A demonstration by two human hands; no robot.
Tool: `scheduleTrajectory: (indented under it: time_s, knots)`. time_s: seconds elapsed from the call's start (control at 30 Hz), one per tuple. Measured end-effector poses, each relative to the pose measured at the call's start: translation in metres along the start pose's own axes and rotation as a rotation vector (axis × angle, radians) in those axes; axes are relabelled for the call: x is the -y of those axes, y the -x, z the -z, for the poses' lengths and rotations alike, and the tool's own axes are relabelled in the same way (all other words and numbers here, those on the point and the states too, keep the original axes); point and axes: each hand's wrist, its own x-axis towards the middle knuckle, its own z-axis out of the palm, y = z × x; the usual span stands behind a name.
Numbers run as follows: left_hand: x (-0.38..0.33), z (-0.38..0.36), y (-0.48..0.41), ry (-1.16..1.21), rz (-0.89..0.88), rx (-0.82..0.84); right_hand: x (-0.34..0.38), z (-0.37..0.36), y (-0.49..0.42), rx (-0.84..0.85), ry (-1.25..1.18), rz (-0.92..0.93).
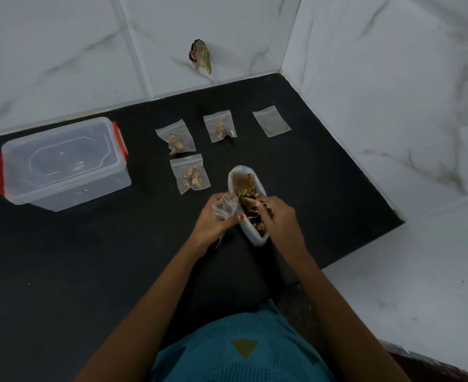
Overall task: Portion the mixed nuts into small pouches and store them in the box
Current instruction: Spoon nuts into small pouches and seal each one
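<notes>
A white bag of mixed nuts [244, 180] lies open on the black counter [89, 257]. My left hand [213, 224] grips a small clear pouch [224, 208] with its mouth held open beside the bag. My right hand [278, 216] reaches into the bag with fingers pinched among the nuts. Three filled pouches lie beyond the bag: one [176, 137] at the left, one [219, 126] in the middle, one [190, 173] nearer. An empty pouch [272, 121] lies at the right. The clear storage box [62, 164] with red clips stands at the left, lid on.
White marble-look tile walls rise behind [227, 28] and to the right [392, 106] of the counter. A small brownish scrap [201, 56] hangs on the back wall. A lower white ledge [406, 285] borders the counter's right front.
</notes>
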Motion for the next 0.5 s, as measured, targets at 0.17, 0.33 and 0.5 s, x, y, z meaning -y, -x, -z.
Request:
scheduleTrajectory:
  time_s: [0.17,0.33,0.5]
  knots:
    - [0.002,0.001,-0.001,-0.009,0.008,0.011,-0.006,0.006,-0.003,-0.144,-0.350,-0.458]
    - [0.000,0.000,0.002,0.013,0.007,0.025,-0.015,0.001,-0.006,-0.279,-0.709,-0.811]
    - [-0.002,0.003,0.002,-0.012,0.003,0.026,-0.016,0.003,-0.002,-0.308,-0.903,-0.917]
